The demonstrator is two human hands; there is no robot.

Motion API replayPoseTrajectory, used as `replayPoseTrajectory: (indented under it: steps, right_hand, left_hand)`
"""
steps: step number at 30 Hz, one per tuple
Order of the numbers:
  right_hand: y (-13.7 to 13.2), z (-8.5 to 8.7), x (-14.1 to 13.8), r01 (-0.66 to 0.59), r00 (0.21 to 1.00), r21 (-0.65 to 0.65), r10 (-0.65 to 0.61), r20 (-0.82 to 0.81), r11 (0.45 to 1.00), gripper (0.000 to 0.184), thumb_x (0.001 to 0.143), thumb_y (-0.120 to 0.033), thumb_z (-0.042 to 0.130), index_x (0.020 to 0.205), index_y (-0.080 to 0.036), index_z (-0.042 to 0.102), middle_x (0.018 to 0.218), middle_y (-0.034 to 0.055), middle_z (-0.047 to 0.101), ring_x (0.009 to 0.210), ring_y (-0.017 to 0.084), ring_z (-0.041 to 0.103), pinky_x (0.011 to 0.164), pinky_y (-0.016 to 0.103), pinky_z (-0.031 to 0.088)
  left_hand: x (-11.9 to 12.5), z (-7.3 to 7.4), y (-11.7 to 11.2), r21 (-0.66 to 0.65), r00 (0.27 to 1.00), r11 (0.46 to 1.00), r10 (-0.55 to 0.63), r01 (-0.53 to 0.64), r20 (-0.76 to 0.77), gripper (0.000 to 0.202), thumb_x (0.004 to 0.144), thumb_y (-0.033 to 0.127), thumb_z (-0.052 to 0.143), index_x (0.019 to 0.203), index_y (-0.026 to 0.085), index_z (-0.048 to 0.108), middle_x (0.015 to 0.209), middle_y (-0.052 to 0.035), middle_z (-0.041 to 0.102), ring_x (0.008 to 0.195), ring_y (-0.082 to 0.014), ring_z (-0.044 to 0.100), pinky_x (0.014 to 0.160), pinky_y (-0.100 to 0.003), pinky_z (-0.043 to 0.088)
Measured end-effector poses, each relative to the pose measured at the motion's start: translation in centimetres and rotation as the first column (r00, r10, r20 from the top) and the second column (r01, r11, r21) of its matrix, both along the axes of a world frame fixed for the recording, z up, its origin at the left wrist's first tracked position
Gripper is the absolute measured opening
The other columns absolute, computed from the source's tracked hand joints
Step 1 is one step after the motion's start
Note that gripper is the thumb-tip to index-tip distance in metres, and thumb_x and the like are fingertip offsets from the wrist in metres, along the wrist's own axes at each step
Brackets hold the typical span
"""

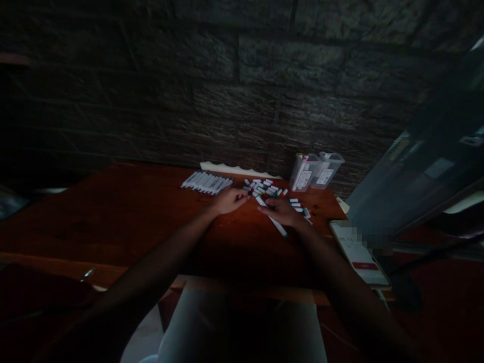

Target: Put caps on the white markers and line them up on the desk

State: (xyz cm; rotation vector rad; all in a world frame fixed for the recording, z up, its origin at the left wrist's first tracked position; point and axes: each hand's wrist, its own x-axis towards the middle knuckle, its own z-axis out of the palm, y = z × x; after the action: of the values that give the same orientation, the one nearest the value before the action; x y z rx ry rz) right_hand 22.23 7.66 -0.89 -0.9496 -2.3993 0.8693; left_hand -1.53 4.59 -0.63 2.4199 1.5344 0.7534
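Observation:
In the head view, my right hand (280, 212) is closed around a white marker (279, 227) that slants down to the right and has a green end. My left hand (230, 200) faces it, fingers drawn together at the near edge of a loose pile of white marker caps (260, 187) with coloured ends. Whatever sits in the left fingertips is too dark and small to name. Behind the left hand, a row of white markers (207, 182) lies side by side. A few more caps (295, 203) are to the right of my right hand.
Two clear plastic containers (302, 176) with labels stand at the back right, one with some markers inside. A phone (363, 259) with a lit screen lies at the wooden table's (124, 217) right edge. A pale wavy-edged strip (238, 169) lies along the stone wall (234, 96).

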Motion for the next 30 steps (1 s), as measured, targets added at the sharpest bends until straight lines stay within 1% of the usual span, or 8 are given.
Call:
replayPoseTrajectory:
  steps: [4, 8, 15, 17, 20, 23, 26, 30]
  right_hand:
    - [0.0, 0.0, -0.1, 0.007, 1.000, -0.049, -0.008, -0.023, 0.999, 0.040, 0.084, -0.056, 0.053, 0.067, -0.019, 0.051, 0.066, -0.0032, 0.048, 0.064, 0.013, 0.046, 0.060, 0.026, 0.034]
    - [0.0, 0.0, -0.1, 0.012, 0.999, -0.076, -0.015, -0.037, 0.997, 0.040, 0.083, -0.057, 0.052, 0.069, -0.020, 0.053, 0.067, -0.0029, 0.049, 0.064, 0.013, 0.046, 0.062, 0.026, 0.035]
    - [0.2, -0.2, -0.1, 0.029, 1.000, -0.100, -0.030, -0.005, 0.995, 0.042, 0.083, -0.060, 0.052, 0.069, -0.019, 0.053, 0.066, -0.0031, 0.047, 0.063, 0.012, 0.045, 0.059, 0.025, 0.033]
    - [0.3, -0.4, -0.1, 0.024, 1.000, -0.126, -0.026, -0.013, 0.992, 0.042, 0.082, -0.059, 0.053, 0.071, -0.019, 0.055, 0.068, -0.0025, 0.050, 0.066, 0.012, 0.047, 0.061, 0.025, 0.034]
    - [0.5, -0.4, 0.0, 0.027, 1.000, -0.192, -0.029, -0.005, 0.981, 0.043, 0.081, -0.060, 0.056, 0.076, -0.018, 0.060, 0.073, -0.0014, 0.055, 0.071, 0.014, 0.050, 0.064, 0.025, 0.037]
    - [1.0, 0.2, 0.0, 0.069, 0.997, -0.271, -0.055, 0.062, 0.960, 0.044, 0.079, -0.062, 0.058, 0.078, -0.018, 0.061, 0.074, -0.0004, 0.057, 0.071, 0.015, 0.051, 0.063, 0.026, 0.038]
    - [1.7, 1.1, -0.2, 0.134, 0.984, -0.367, -0.080, 0.160, 0.921, 0.044, 0.076, -0.062, 0.062, 0.087, -0.019, 0.063, 0.082, 0.0022, 0.061, 0.073, 0.015, 0.054, 0.060, 0.025, 0.039]
    - [2.6, 1.6, -0.7, 0.144, 0.967, -0.439, -0.032, 0.252, 0.887, 0.046, 0.076, -0.060, 0.063, 0.103, -0.022, 0.062, 0.090, 0.0035, 0.064, 0.075, 0.016, 0.056, 0.055, 0.023, 0.039]
  left_hand:
    - [-1.0, -0.4, 0.3, 0.003, 0.993, 0.993, 0.117, -0.117, 0.004, 0.031, 0.092, 0.039, 0.046, 0.077, 0.019, 0.065, 0.064, -0.0010, 0.062, 0.059, -0.0144, 0.053, 0.058, -0.026, 0.035]
    - [-1.3, -0.9, 0.6, -0.038, 0.985, 0.984, 0.173, -0.172, 0.026, 0.023, 0.089, 0.034, 0.049, 0.087, 0.020, 0.067, 0.074, -0.0024, 0.068, 0.068, -0.0162, 0.059, 0.064, -0.027, 0.040]
    - [-0.9, -1.2, 0.9, -0.025, 0.988, 0.988, 0.155, -0.154, 0.007, 0.021, 0.089, 0.032, 0.050, 0.088, 0.020, 0.066, 0.079, -0.0022, 0.069, 0.072, -0.0162, 0.060, 0.067, -0.027, 0.042]
    - [-0.8, -1.2, 0.9, -0.005, 0.986, 0.986, 0.166, -0.166, -0.009, 0.019, 0.088, 0.030, 0.050, 0.087, 0.020, 0.067, 0.079, -0.0022, 0.069, 0.073, -0.0164, 0.060, 0.068, -0.027, 0.042]
    - [-0.7, -1.2, 1.2, 0.072, 0.981, 0.981, 0.187, -0.183, -0.052, 0.019, 0.088, 0.028, 0.051, 0.084, 0.019, 0.067, 0.082, -0.0041, 0.069, 0.080, -0.0189, 0.061, 0.076, -0.029, 0.045]
    - [-0.8, -1.1, 1.3, 0.129, 0.969, 0.969, 0.226, -0.213, -0.102, 0.018, 0.087, 0.027, 0.052, 0.085, 0.019, 0.069, 0.090, -0.0072, 0.070, 0.092, -0.0230, 0.062, 0.088, -0.035, 0.045]
    - [-0.9, -1.1, 1.3, 0.109, 0.965, 0.969, 0.236, -0.224, -0.116, 0.019, 0.088, 0.028, 0.053, 0.092, 0.019, 0.069, 0.097, -0.0083, 0.070, 0.097, -0.0245, 0.062, 0.092, -0.037, 0.046]
    - [-0.6, -1.4, 1.0, 0.044, 0.982, 0.985, 0.168, -0.164, -0.083, 0.025, 0.090, 0.028, 0.051, 0.109, 0.020, 0.066, 0.115, -0.0089, 0.067, 0.108, -0.0239, 0.061, 0.096, -0.035, 0.047]
